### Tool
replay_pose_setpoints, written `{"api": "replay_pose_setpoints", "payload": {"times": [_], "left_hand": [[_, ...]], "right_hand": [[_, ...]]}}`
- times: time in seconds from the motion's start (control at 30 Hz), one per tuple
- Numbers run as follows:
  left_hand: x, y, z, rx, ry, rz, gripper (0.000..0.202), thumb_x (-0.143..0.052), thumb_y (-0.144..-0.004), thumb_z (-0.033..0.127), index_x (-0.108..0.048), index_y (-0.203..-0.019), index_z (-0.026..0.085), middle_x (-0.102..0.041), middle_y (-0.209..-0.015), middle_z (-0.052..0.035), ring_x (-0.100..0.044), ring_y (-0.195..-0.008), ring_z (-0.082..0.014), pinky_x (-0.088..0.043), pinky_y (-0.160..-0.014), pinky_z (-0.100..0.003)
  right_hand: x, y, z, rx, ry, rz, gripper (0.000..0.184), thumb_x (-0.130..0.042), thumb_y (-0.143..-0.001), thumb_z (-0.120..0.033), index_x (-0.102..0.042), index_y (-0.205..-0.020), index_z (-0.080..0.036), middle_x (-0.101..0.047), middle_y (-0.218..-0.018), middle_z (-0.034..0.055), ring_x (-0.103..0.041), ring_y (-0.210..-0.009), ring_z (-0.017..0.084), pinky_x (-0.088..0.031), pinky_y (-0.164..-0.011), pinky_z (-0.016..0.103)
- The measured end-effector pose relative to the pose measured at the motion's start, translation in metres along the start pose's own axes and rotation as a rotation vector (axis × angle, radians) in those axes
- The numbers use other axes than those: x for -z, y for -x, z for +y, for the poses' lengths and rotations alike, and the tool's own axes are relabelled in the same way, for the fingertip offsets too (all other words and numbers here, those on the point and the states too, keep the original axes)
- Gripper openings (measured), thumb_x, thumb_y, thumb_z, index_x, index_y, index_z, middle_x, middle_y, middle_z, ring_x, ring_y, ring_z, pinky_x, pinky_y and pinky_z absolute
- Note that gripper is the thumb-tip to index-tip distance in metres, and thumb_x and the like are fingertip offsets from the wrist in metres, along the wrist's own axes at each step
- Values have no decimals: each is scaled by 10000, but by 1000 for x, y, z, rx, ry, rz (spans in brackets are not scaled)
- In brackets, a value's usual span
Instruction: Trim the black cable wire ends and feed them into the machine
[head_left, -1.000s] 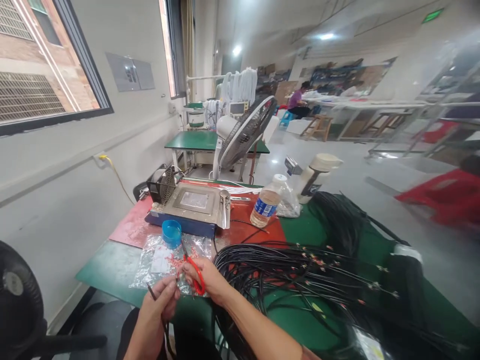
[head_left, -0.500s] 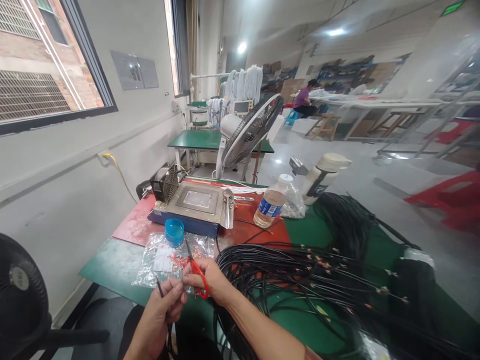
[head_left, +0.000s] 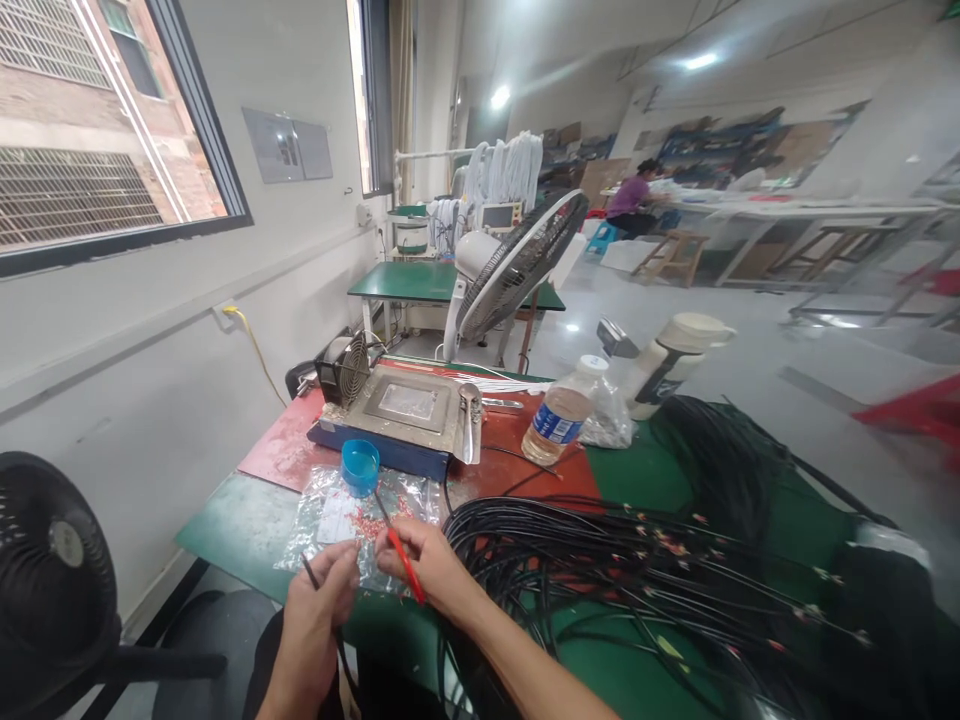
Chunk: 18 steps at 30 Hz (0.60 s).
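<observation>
Red-handled scissors sit in the right hand, fingers curled shut around the handles, dark blades pointing up and away toward the blue cap. The left hand pinches the end of a thin black cable between thumb and fingertips; the cable tip sticks up just left of the hand, and the rest drops below the table edge. Compared with a second ago, the two hands sit slightly farther apart and the scissor blades have tilted more to the left, away from the cable tip; the view itself has swung right and lifted a little. My reading: the blades are not on the cable at this instant, so any trimming of that end is either just finished or about to be lined up; I cannot tell which. Both hands hover over the near edge of the green table, just in front of a clear plastic bag with small red bits. To the right, touching distance, lies the big bundle of black cables, which crowds that side. Behind the bag stands a flat metal machine; a water bottle is further right. Free room is mostly to the left, over bare green surface, and downward toward the lap.
</observation>
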<state>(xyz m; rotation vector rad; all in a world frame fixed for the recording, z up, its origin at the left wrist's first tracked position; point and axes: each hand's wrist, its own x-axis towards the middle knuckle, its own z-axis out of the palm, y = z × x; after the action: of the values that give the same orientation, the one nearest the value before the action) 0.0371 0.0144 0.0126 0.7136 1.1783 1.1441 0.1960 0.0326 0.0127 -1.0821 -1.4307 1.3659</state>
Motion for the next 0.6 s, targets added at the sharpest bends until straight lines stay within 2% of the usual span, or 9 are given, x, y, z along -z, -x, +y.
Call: {"api": "replay_pose_setpoints", "payload": {"times": [0.1,0.27,0.4,0.6], "left_hand": [[3,-3,5,-12,101,21,305,-770,-647,379,-654,-765,123,-369,-527,77,-181,-422,-16,-121,-386,-147],[6,-6,5,-17,115,46,321,-786,-621,357,-660,-792,117,-357,-518,84,-207,-413,-13,-149,-380,-132],[7,-10,1,-29,39,70,356,-798,-600,368,-676,-810,108,-408,-510,71,-288,-414,-25,-213,-381,-136],[5,-12,7,-57,-65,97,377,-802,-576,385,-692,-796,99,-503,-512,35,-376,-428,-56,-257,-389,-162]], "right_hand": [[3,2,-5,84,220,-105,363,-657,-709,-516,-616,-773,-161,-503,-742,-13,-452,-695,121,-329,-602,211],[3,3,-1,44,423,-200,432,-600,-738,-549,-498,-603,-152,-415,-623,-41,-372,-613,99,-251,-546,208],[3,1,5,58,464,-202,493,-534,-775,-571,-387,-551,-157,-342,-572,-53,-328,-575,82,-215,-526,208],[5,0,4,-62,445,-185,527,-543,-741,-621,-394,-534,-160,-321,-532,-53,-301,-534,74,-181,-479,212]]}}
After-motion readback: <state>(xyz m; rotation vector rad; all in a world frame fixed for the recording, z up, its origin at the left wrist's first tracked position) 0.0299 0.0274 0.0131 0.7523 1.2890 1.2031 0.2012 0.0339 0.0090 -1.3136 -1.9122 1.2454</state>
